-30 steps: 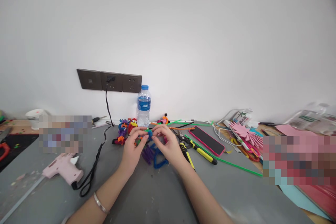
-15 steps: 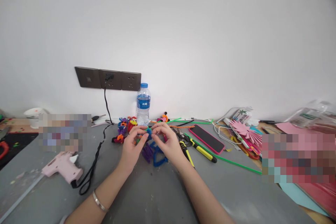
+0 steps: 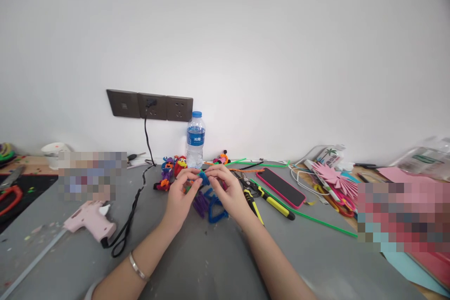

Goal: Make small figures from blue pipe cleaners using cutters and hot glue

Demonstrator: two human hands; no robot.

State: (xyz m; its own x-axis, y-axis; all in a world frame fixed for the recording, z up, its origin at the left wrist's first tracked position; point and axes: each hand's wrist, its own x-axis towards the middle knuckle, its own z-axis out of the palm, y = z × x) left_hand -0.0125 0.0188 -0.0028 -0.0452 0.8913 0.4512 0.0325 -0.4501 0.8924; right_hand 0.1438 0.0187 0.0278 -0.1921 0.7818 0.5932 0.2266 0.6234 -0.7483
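Between my two hands is a small blue fuzzy pipe cleaner piece (image 3: 204, 178), pinched from both sides. My left hand (image 3: 183, 197) grips its left side with thumb and forefinger. On the other side, my right hand (image 3: 227, 191) has its thumb and fingertips closed on it; the fingers partly cover its shape. Just below the hands lie a bundle of purple pipe cleaners (image 3: 200, 205) and a bent blue pipe cleaner (image 3: 218, 216). Colourful pipe cleaner figures (image 3: 168, 171) stand behind my left hand.
A water bottle (image 3: 196, 143) stands by the wall. Yellow-and-black pliers (image 3: 276, 205), a phone (image 3: 281, 187) and a long green pipe cleaner (image 3: 323, 223) lie to the right. On the left rests a pink glue gun (image 3: 92, 220) with a black cord (image 3: 131, 211).
The whole view has turned slightly left, so everything sits a little further right. Both hands stay on the blue piece, with slight finger movement.
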